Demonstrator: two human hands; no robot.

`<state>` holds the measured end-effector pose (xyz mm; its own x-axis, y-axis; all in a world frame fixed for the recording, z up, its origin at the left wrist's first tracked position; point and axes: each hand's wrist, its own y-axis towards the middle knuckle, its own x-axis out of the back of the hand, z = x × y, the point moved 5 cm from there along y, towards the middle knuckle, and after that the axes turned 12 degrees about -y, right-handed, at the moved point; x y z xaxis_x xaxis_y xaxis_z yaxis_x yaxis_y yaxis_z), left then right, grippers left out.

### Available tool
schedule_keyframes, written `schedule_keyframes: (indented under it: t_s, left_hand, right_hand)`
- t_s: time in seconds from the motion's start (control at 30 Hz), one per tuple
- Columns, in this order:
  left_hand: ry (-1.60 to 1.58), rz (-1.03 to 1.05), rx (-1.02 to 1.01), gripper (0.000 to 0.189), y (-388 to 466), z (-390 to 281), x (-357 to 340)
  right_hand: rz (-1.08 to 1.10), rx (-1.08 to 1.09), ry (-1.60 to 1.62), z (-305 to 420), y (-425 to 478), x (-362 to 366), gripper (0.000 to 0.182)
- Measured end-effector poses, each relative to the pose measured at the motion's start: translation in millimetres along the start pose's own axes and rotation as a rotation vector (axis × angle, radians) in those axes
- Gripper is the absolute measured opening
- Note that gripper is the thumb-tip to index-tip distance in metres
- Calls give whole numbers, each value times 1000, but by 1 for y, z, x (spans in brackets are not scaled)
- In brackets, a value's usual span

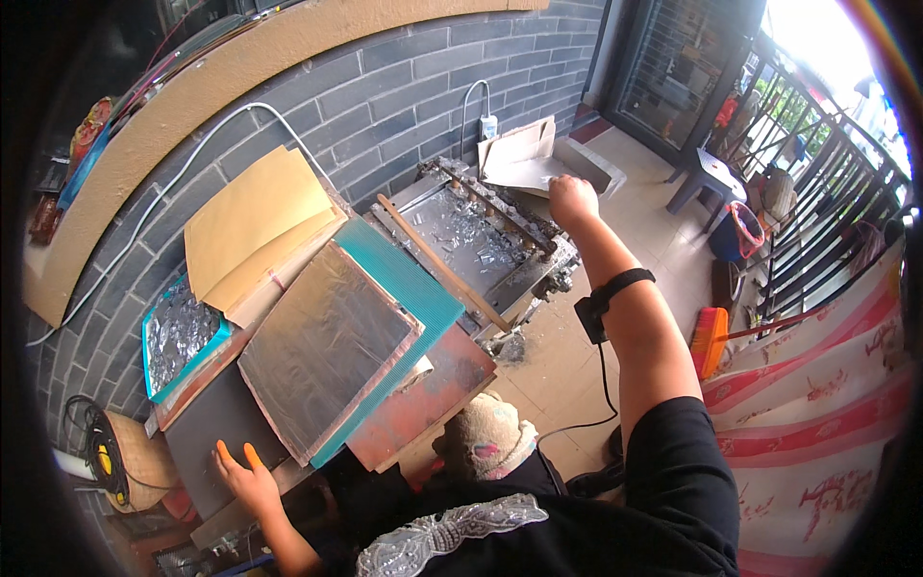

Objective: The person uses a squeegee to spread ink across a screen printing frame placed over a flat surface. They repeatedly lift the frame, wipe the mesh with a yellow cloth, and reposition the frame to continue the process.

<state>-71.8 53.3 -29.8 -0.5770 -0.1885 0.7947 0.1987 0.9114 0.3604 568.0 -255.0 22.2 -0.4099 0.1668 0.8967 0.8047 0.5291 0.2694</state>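
Note:
My left hand is at the lower left over a dark flat board, fingers apart, with orange covers on two fingertips. It appears to hold nothing. Far to the right, my right hand is curled above a pale cardboard tray; whether something small is between its fingers cannot be made out. Between my hands lies a stack topped by a dark, shiny, foil-like sheet, tilted over a ribbed teal board. Beyond it stands a metal frame machine strewn with silvery scraps.
Tan paper sheets lie stacked near the brick wall. A teal-edged tray holds crumpled silvery foil. A wooden strip crosses the machine's near side. A black cable hangs from my right forearm's strap. A plastic stool stands beyond.

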Motion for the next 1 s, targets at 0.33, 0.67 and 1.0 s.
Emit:
schedule_keyframes:
  t_s: [0.33,0.67,1.0]
  left_hand:
    - [-781,7,-389,53,4,-81,18]
    - [-1016,463,-794,103,-68,-264,-12]
    - [-1169,-15,-627,35,-39,-219,2]
  right_hand:
    - [-43,-148,1356,-11,-26,149,18]
    - [220,434,2164,96,-129,307,13]
    - [311,503,2503,162,-159,342,9]
